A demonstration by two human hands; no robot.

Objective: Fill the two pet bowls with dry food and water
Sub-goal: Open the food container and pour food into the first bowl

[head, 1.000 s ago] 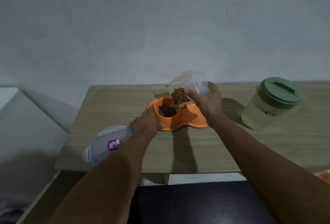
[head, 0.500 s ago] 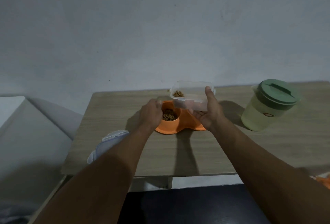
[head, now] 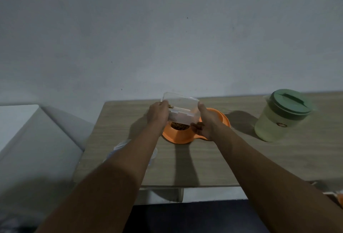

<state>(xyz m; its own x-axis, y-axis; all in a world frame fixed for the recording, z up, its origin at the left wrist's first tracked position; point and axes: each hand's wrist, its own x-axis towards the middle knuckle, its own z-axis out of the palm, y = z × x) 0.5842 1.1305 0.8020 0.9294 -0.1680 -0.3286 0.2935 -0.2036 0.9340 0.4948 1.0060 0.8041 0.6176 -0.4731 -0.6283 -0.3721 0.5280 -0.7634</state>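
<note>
My two bare forearms reach forward from the bottom of the view over the front edge of the wooden tabletop (head: pixel 259 158). Under my left forearm, near that front edge, lies the clear plastic lid (head: pixel 118 149) of the food box, mostly hidden by the arm, so only its rim and a clip show.

Further in, my left hand (head: pixel 157 114) and my right hand (head: pixel 208 121) both grip the clear plastic food container (head: pixel 182 111), one on each short side, fingers wrapped around its walls. The container is off the tabletop, held just above the orange double pet bowl (head: pixel 178 137), and a few brown kibble pieces (head: pixel 170 106) show inside it by my left fingers. Some more brown pieces show at my right palm below the container; I cannot tell whether they are in the box or against my hand.

The orange double bowl sits on the tabletop directly under the container. Its left bowl holds dry kibble (head: pixel 179 126), seen just below the container's bottom edge. Its right bowl (head: pixel 221 119) is largely covered by my right hand, and I cannot tell what is in it.

Well to the right, apart from the bowl, a pale green jug with a dark green lid (head: pixel 282 115) stands upright on the tabletop. Behind everything rises a plain grey wall (head: pixel 167 37)
</note>
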